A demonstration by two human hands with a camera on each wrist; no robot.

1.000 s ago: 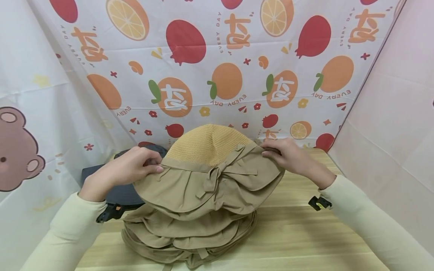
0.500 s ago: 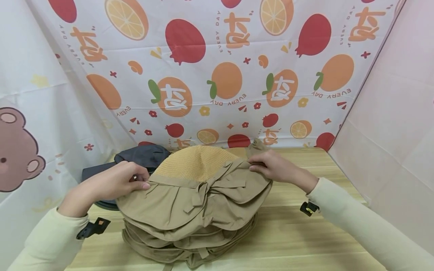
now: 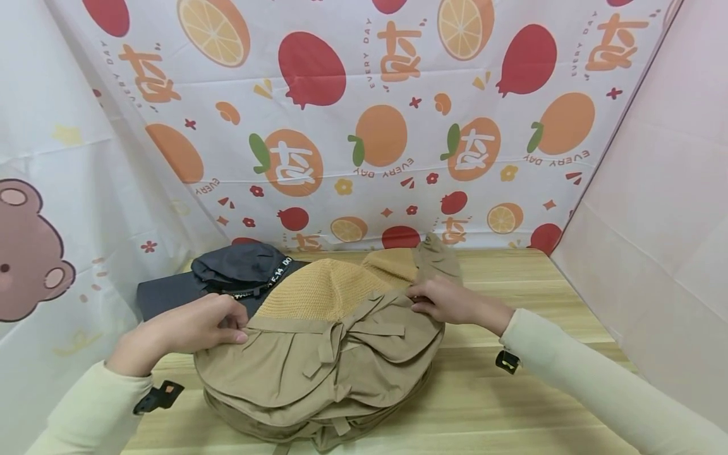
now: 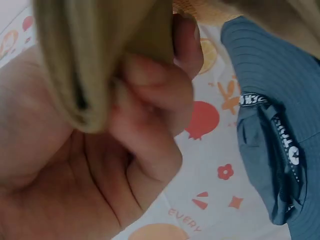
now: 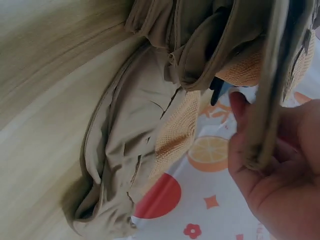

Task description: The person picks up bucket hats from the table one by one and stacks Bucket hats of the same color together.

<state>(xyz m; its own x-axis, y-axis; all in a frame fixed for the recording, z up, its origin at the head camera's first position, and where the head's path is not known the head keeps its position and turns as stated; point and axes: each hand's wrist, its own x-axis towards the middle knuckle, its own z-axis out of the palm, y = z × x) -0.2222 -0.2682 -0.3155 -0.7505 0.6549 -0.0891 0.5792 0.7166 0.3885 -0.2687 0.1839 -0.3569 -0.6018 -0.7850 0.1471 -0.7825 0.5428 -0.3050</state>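
A sun hat (image 3: pixel 318 294) with a yellow woven crown, a khaki fabric brim and a bow at the front lies low over other khaki hats in a stack (image 3: pixel 267 430). My left hand (image 3: pixel 190 325) pinches the brim at its left side, thumb in front. At the brim's right side my right hand (image 3: pixel 449 300) pinches the folded cloth edge. In the left wrist view the pinched brim (image 4: pixel 90 55) covers part of my fingers (image 4: pixel 155 125). The right wrist view shows the brim edge (image 5: pixel 267 100) held between thumb and fingers.
Behind the stack on the right lies another yellow and khaki hat (image 3: pixel 392 262). Dark blue hats (image 3: pixel 239 265) with a lettered band lie at the back left. A fruit-print curtain (image 3: pixel 364 82) rises behind the wooden table (image 3: pixel 512 392).
Both hands have lowered the sun hat toward me and slightly left, down onto the stack. The dark hats and the hat at the back right have come into view behind it.
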